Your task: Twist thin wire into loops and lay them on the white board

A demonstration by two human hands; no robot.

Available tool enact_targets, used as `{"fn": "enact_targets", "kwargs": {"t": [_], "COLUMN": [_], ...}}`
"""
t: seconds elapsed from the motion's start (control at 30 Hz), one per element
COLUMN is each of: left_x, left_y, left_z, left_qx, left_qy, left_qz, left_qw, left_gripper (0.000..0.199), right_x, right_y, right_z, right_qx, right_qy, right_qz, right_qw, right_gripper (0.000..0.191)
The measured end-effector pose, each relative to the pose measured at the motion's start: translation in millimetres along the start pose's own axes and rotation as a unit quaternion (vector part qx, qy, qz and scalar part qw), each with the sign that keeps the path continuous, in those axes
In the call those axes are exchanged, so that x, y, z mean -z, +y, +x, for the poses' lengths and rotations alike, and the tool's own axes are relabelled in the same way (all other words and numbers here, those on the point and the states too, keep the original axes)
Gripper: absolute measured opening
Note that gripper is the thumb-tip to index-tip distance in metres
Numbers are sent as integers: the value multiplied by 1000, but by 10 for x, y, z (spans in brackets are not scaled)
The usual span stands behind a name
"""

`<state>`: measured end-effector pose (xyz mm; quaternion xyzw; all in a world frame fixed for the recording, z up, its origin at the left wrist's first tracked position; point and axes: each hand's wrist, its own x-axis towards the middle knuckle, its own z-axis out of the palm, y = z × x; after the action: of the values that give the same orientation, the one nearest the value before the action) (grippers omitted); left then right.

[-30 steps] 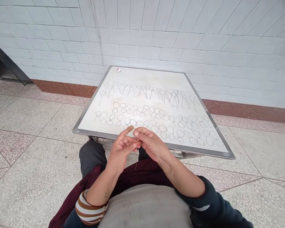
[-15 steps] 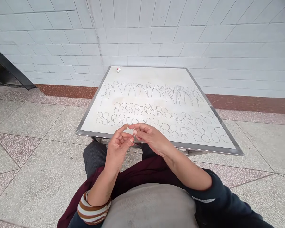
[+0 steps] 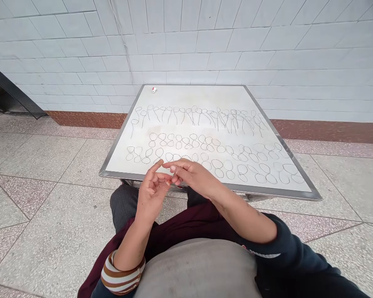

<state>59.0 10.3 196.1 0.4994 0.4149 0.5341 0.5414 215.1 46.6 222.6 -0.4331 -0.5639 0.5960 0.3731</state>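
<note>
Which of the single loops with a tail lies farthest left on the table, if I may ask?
The tailed loop set apart at the left end; it sits nearer the person than its immediate neighbours in the row.

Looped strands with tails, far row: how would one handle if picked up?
A looped strand would probably be light, being so thin, and springy, since its loop lies open and rounded. Toward the right, overlaps could cause tangling.
</note>
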Motion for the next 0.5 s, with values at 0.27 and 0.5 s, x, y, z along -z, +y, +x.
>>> {"fn": "enact_targets", "kwargs": {"t": [0.27,0.5], "left_x": [-24,30], "left_y": [-11,33], "left_z": [-21,-15], "left_qx": [-4,12], "left_qy": [21,92], "left_qz": [7,-59], "left_qw": [1000,994], "left_gripper": [49,41], "right_x": [-57,-1], "right_y": [-39,-26], "right_z": [17,-27], "right_qx": [39,35], "right_qy": [-11,-40], "right_qz": [-86,-79], "right_qw": [995,995], "right_gripper": [25,26]}}
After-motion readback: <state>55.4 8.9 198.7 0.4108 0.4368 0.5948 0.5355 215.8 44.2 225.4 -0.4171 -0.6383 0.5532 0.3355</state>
